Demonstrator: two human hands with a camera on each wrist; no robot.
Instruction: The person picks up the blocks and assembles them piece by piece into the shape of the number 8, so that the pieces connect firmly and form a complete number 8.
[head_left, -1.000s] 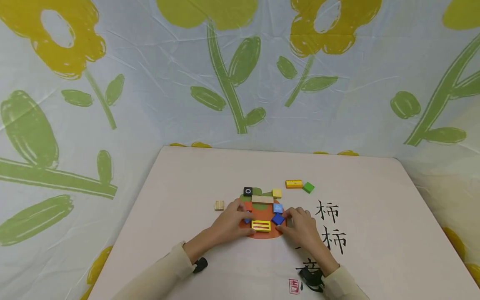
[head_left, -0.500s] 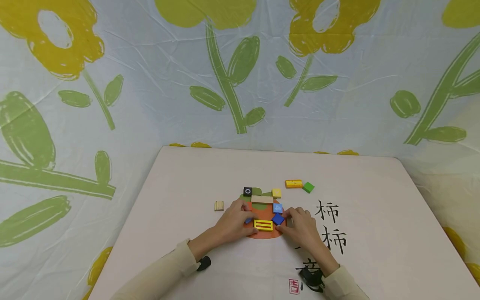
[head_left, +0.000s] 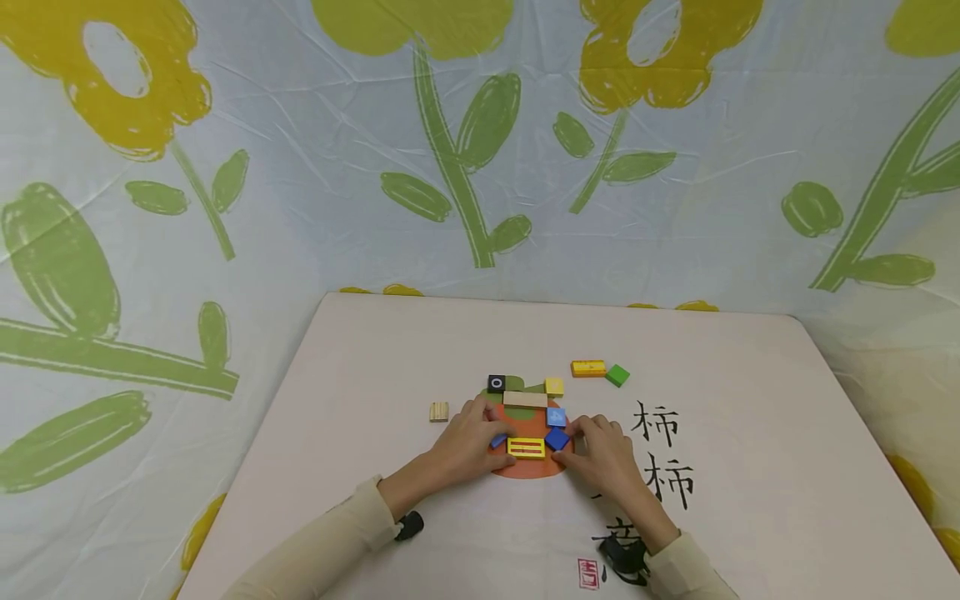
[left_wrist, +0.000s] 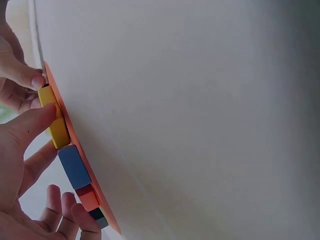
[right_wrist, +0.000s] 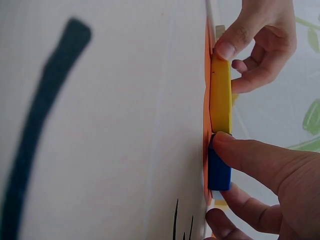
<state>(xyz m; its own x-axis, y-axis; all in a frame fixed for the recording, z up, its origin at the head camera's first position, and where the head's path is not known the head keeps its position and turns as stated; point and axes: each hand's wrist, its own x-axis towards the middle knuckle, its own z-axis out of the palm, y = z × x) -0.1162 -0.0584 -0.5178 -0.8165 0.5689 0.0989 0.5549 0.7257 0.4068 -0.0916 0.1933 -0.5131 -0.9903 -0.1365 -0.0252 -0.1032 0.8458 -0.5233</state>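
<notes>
My left hand (head_left: pixel 463 442) pinches the left end of a yellow block with red stripes (head_left: pixel 527 448), thumb in front and forefinger behind. The block lies flat on a flat orange fruit-shaped board (head_left: pixel 525 472) with green leaves. To its right, my right hand (head_left: pixel 602 450) pinches a turned dark blue block (head_left: pixel 557 438) between thumb and finger. In the right wrist view, the yellow block (right_wrist: pixel 221 95) and blue block (right_wrist: pixel 219 167) meet end to end. A second blue block (head_left: pixel 498 440) is partly covered by my left hand; beyond it sits a red-orange block (left_wrist: pixel 88 197).
Farther back on the board are a light blue block (head_left: pixel 555 417), a wooden plank (head_left: pixel 525 400), a black block with a white ring (head_left: pixel 496 383) and a pale yellow block (head_left: pixel 553 387). Off the board lie a striped wooden block (head_left: pixel 438 412), an orange-yellow block (head_left: pixel 588 368) and a green block (head_left: pixel 617 376).
My left hand has slid the yellow striped block a little right, up to the dark blue block, then slightly away from me. The red-orange block became hidden in the head view. My right hand stays put.
</notes>
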